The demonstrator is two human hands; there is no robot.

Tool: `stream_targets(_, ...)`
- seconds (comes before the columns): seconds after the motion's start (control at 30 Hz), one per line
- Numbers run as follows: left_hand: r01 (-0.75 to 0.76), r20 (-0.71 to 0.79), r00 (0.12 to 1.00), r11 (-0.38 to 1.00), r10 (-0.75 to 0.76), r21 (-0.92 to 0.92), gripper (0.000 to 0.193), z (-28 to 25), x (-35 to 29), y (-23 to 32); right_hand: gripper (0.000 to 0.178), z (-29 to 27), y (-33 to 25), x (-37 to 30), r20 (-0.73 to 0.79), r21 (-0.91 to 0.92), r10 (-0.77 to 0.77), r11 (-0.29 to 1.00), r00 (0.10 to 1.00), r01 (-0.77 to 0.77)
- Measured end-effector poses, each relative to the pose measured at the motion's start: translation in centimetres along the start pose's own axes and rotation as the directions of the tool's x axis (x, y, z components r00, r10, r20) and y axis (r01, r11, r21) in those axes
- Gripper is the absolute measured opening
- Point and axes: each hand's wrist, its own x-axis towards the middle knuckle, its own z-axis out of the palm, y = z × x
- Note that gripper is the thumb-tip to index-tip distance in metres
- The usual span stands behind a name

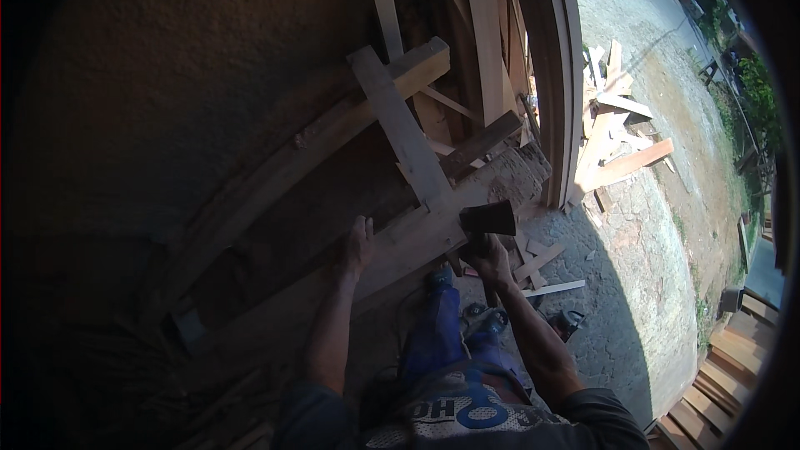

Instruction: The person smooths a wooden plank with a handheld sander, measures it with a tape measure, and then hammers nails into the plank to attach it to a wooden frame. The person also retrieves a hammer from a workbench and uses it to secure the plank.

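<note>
In my right hand [493, 262] is a hatchet [490, 218], its dark broad head showing above my closed fingers, close to the end of a wooden beam. A pale board [400, 121] lies crosswise, with its near end on that thick beam [400, 243] and its far part over a second beam [321, 129]. My left hand [361, 243] is at the near beam's far edge, to the left of the board. Its fingers look curled; whatever they hold, if anything, is hidden in shadow.
Tall planks [483, 33] lean at the back beside a curved wooden frame [560, 75]. Scrap wood [617, 129] is heaped on sunlit ground at right. Offcuts [540, 262] and a dark power tool [567, 322] lie near my feet. Stacked boards [733, 350] stand lower right.
</note>
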Motion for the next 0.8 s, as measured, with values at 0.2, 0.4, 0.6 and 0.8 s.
stream_targets(0.2,-0.094,-0.076,0.992,0.993,0.1,0.07,0.036,0.5,-0.5,-4.3,0.049,1.8,0.8,-1.5,0.016,-0.044,0.009,0.999,1.0,-0.009)
stream_targets(0.4,-0.112,-0.048,0.992,0.993,0.113,0.024,0.037,0.3,-1.0,-2.9,0.046,0.0,-0.1,-1.1,0.141,0.139,0.08,0.985,0.987,-0.1)
stream_targets(0.6,-0.065,-0.02,0.998,0.998,0.066,0.026,0.037,0.9,-2.2,-2.6,0.045,-3.1,-3.1,-1.3,0.08,-0.235,0.063,0.971,0.995,-0.043)
stream_targets(0.8,-0.056,-0.051,0.997,0.998,0.057,0.009,0.038,0.2,-1.7,-2.0,0.048,-5.5,-11.4,-4.2,0.14,0.074,0.227,0.968,0.964,-0.239)
